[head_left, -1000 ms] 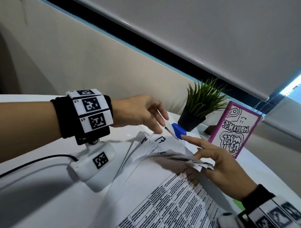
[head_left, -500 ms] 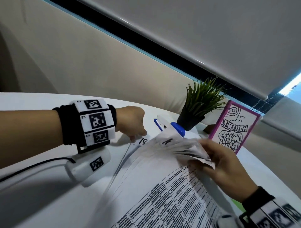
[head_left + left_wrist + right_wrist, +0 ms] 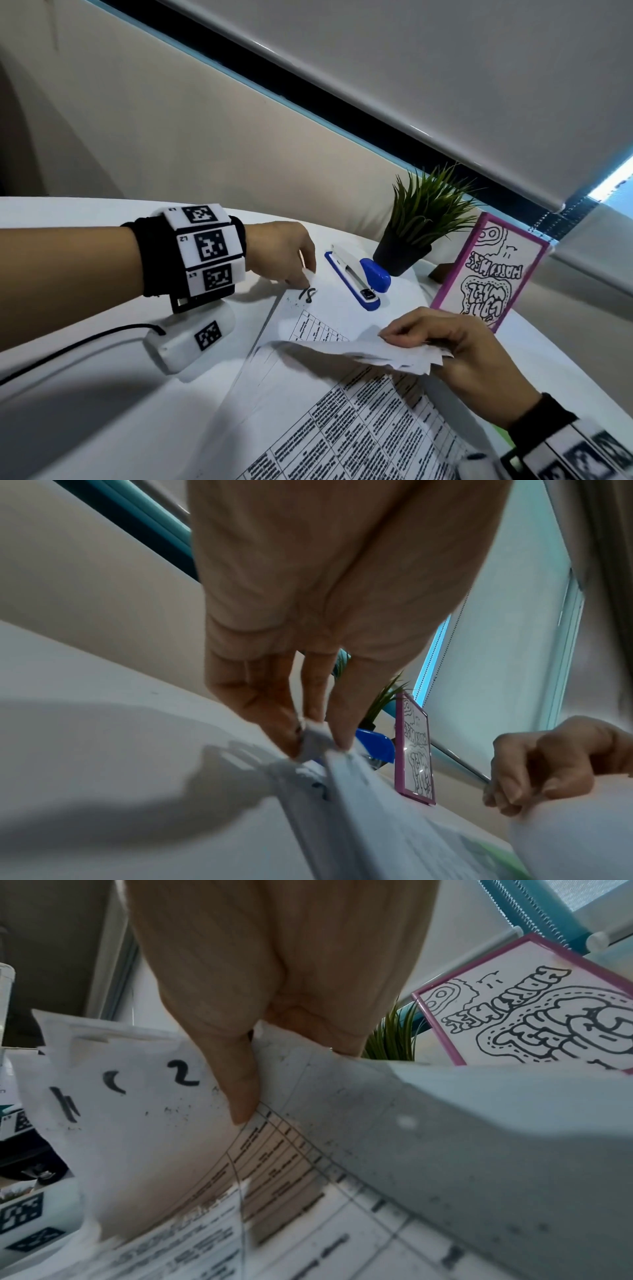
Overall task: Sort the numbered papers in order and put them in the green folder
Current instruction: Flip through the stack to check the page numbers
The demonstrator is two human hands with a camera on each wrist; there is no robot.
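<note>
A stack of printed, hand-numbered papers [image 3: 359, 428] lies on the white table [image 3: 85, 428]. My left hand [image 3: 305, 277] pinches the far corner of the flat sheet marked 18 [image 3: 329, 308]; the left wrist view shows the pinch [image 3: 315, 737] close up. My right hand [image 3: 411, 346] holds a fanned bunch of upper sheets [image 3: 342, 349] lifted off it. In the right wrist view my thumb [image 3: 241, 1091] presses on that bunch [image 3: 137, 1110], whose corners read 2 and 4. A sliver of the green folder [image 3: 498, 432] shows under the papers by my right wrist.
A blue and white stapler [image 3: 356, 274] lies just beyond the papers. Behind it stand a small potted plant [image 3: 418, 222] and a pink-framed drawing [image 3: 489, 270]. A cable [image 3: 68, 346] runs across the table from my left wrist camera.
The left hand dropped from the fanned corners to the table and now pinches the corner of sheet 18. The right hand pulled the upper sheets back, uncovering that sheet and the stapler.
</note>
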